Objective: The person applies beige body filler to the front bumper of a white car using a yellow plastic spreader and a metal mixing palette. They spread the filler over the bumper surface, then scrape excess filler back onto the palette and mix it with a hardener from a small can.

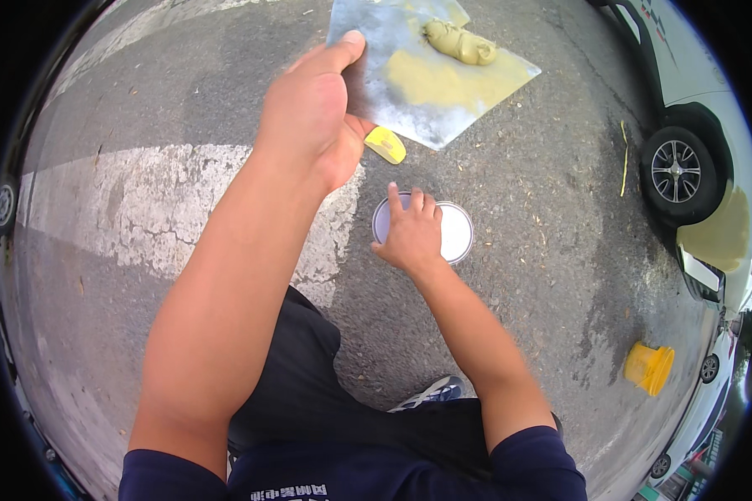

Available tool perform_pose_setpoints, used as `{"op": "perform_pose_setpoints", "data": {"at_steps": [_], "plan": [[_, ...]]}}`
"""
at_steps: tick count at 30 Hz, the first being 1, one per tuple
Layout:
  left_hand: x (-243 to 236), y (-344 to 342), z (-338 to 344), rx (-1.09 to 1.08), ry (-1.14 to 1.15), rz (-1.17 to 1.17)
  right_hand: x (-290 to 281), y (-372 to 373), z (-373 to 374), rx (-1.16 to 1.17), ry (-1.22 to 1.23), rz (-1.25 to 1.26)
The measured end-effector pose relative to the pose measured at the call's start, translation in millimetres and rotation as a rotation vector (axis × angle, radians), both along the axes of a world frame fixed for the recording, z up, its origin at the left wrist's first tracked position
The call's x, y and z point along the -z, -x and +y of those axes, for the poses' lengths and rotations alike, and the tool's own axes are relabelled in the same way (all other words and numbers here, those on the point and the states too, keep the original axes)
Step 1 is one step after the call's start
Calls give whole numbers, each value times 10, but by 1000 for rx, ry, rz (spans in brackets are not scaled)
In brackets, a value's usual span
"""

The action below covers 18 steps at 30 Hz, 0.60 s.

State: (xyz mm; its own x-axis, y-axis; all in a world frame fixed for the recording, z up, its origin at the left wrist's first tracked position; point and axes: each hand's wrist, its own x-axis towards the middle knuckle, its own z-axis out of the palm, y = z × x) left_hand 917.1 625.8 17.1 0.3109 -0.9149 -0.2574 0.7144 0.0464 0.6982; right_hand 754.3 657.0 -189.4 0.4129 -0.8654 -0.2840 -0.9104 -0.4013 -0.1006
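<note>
At the left, a white stripe (134, 196) runs across the asphalt. The left hand (313, 108) is closed on the near left edge of a metal sheet (380, 63), thumb on top; the sheet is up ahead, smeared with putty and carrying a thick lump (459, 43). Just below its edge, by the fingertips, is a yellow piece (385, 144); whether it is held, I cannot tell. The right hand (415, 234) is spread, fingers loosely bent, over a round tin (457, 234); whether it grips or only touches is unclear. Keeping the sheet level should stop the lump sliding, and a spread grip across the tin's rim would likely steady it best. Counted: one sheet, one lump, one yellow piece, one tin, and, farther right, one yellow bucket (649, 367).
</note>
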Motion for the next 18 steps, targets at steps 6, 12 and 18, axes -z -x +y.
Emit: {"op": "perform_pose_setpoints", "data": {"at_steps": [6,12,18], "plan": [[94,-8,-128,0,-68,21,127,-506,203,-140,-32,-152],[150,70,-254,5,-93,35,-50,184,-161,251,-36,74],[159,185,-273,23,-92,31,-108,507,-300,397,-306,181]]}}
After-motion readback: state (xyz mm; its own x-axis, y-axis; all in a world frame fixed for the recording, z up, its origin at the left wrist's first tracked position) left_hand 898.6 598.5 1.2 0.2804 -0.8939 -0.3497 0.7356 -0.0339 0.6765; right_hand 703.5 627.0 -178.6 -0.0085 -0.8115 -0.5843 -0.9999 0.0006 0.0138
